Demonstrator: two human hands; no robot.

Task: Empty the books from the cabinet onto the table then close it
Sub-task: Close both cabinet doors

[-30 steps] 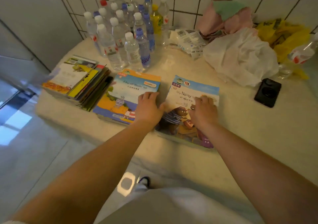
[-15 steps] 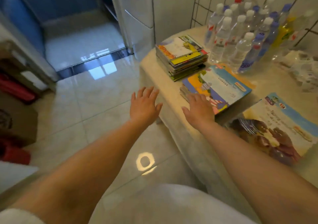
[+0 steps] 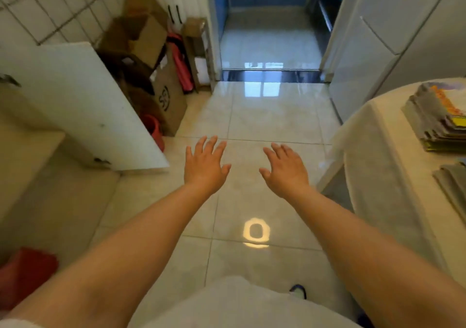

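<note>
My left hand (image 3: 204, 164) and my right hand (image 3: 285, 168) hover over the tiled floor, both empty with fingers spread. The white cabinet door (image 3: 83, 105) stands swung open at the left, with a beige cabinet shelf (image 3: 22, 156) beside it; what lies inside is hidden. At the right edge, a stack of books (image 3: 436, 118) rests on the round table (image 3: 378, 136), and the corner of another book pile (image 3: 454, 186) shows nearer me. Both hands are well apart from the door and from the table.
Cardboard boxes (image 3: 151, 50) and a red bucket (image 3: 154, 131) crowd the corner behind the cabinet door. A red object (image 3: 25, 274) sits at the lower left. A doorway (image 3: 269, 37) with a dark threshold opens ahead, beside a white appliance (image 3: 388, 37).
My hands have left the books on the table and now float over the floor. My view has swung left from the table toward the open cabinet door.
</note>
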